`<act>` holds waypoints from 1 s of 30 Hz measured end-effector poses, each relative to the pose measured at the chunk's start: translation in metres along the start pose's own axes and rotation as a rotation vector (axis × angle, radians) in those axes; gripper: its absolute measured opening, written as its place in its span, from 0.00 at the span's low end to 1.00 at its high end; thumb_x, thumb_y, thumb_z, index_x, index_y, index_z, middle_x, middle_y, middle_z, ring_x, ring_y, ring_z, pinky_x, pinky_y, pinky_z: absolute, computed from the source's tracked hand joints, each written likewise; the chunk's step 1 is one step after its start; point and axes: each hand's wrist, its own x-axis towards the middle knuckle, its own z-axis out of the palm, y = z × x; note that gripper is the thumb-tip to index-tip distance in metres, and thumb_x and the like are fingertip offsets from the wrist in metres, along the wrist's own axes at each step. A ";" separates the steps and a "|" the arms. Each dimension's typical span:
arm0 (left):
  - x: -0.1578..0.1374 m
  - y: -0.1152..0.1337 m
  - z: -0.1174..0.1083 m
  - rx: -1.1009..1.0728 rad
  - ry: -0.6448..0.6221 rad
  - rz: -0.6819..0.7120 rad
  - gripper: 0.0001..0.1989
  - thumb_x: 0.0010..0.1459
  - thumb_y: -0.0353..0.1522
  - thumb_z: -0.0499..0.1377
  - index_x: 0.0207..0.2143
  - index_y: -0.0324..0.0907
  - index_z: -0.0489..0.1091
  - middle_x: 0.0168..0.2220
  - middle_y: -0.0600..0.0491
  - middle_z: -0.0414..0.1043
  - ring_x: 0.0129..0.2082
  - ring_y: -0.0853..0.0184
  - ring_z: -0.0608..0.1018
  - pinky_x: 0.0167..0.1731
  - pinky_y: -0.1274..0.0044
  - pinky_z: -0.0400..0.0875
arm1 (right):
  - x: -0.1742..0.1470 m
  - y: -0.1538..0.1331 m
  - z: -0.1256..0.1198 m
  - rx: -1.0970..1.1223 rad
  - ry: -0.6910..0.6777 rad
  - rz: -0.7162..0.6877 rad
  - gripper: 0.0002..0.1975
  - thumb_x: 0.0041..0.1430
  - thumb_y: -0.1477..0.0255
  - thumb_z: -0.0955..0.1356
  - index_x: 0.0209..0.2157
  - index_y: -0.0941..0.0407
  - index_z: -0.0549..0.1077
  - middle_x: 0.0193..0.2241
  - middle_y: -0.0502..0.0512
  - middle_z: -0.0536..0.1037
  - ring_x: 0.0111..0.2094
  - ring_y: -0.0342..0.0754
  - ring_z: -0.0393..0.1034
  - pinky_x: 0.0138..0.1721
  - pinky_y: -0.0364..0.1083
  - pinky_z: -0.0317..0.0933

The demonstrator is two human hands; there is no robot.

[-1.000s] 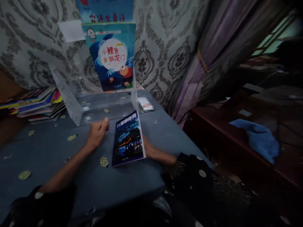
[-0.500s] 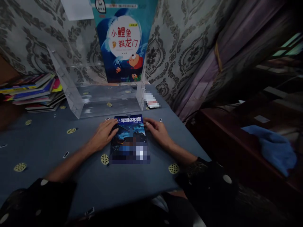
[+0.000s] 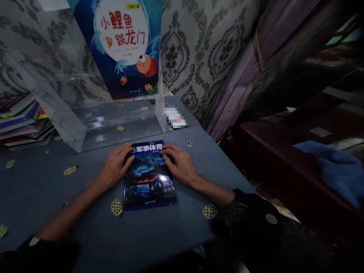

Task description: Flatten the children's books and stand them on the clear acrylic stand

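Observation:
A dark blue glossy book (image 3: pixel 150 182) lies flat on the table, with white lettering along its top and a picture of flames and dark shapes below. My left hand (image 3: pixel 116 165) rests at the upper left edge of its cover, fingertips on the corner and thumb apart. On the opposite side, my right hand (image 3: pixel 182 165) lies with its fingers stretched over the upper right edge. Both hands touch the book without lifting it. Behind it stands a clear plastic rack (image 3: pixel 122 132), and a blue picture book (image 3: pixel 122 57) with fish on its cover stands upright at the rack's back.
Several stacked books (image 3: pixel 25 123) stand at the far left. A blurred white item (image 3: pixel 176 117) lies right of the rack. The tablecloth (image 3: pixel 93 220) is grey-blue with pineapple prints. To the right are a dark red surface (image 3: pixel 264 148) and a blue cloth (image 3: pixel 335 167).
My view has shifted, so the rack and upright book sit further left. My right hand has come inward, its fingers now over the book's edge. The book has stayed flat between my hands.

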 end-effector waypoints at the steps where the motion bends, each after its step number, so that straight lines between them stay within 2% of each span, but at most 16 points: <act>1: 0.003 0.001 0.000 0.004 0.000 0.004 0.21 0.69 0.44 0.47 0.52 0.43 0.70 0.60 0.44 0.71 0.63 0.53 0.69 0.62 0.56 0.62 | 0.000 -0.001 -0.001 0.005 -0.008 0.007 0.11 0.63 0.76 0.64 0.43 0.56 0.77 0.49 0.60 0.78 0.51 0.54 0.73 0.53 0.56 0.67; 7: 0.021 0.010 0.004 -0.009 -0.028 0.116 0.21 0.70 0.43 0.47 0.53 0.42 0.71 0.57 0.43 0.74 0.59 0.54 0.73 0.60 0.57 0.66 | 0.001 -0.004 -0.004 0.044 -0.017 0.047 0.11 0.63 0.76 0.64 0.42 0.56 0.77 0.50 0.60 0.77 0.51 0.53 0.74 0.53 0.55 0.67; 11: 0.036 0.022 0.011 -0.025 -0.080 0.221 0.20 0.70 0.39 0.47 0.56 0.43 0.70 0.57 0.45 0.74 0.60 0.56 0.73 0.59 0.58 0.67 | 0.001 -0.004 -0.004 0.069 -0.002 0.019 0.11 0.62 0.77 0.63 0.42 0.57 0.76 0.48 0.61 0.78 0.50 0.53 0.74 0.53 0.54 0.67; 16: 0.058 0.032 0.023 -0.042 -0.128 0.344 0.19 0.71 0.36 0.46 0.57 0.41 0.69 0.59 0.45 0.72 0.61 0.59 0.72 0.59 0.61 0.67 | 0.001 -0.002 -0.006 0.107 0.018 0.022 0.14 0.62 0.77 0.62 0.47 0.56 0.72 0.45 0.58 0.79 0.47 0.52 0.74 0.51 0.54 0.68; 22: 0.074 0.031 0.036 -0.057 -0.128 0.399 0.19 0.70 0.32 0.46 0.59 0.42 0.67 0.59 0.46 0.72 0.61 0.61 0.72 0.59 0.62 0.67 | 0.001 0.004 -0.008 0.204 0.052 0.044 0.20 0.63 0.77 0.61 0.56 0.54 0.64 0.49 0.59 0.79 0.51 0.52 0.74 0.53 0.55 0.68; 30: 0.073 0.036 0.032 -0.029 -0.156 0.443 0.19 0.70 0.31 0.45 0.58 0.41 0.68 0.59 0.44 0.72 0.62 0.60 0.70 0.58 0.61 0.66 | 0.006 0.011 -0.005 0.279 0.069 0.095 0.24 0.63 0.76 0.60 0.61 0.57 0.57 0.48 0.64 0.77 0.48 0.54 0.76 0.50 0.57 0.70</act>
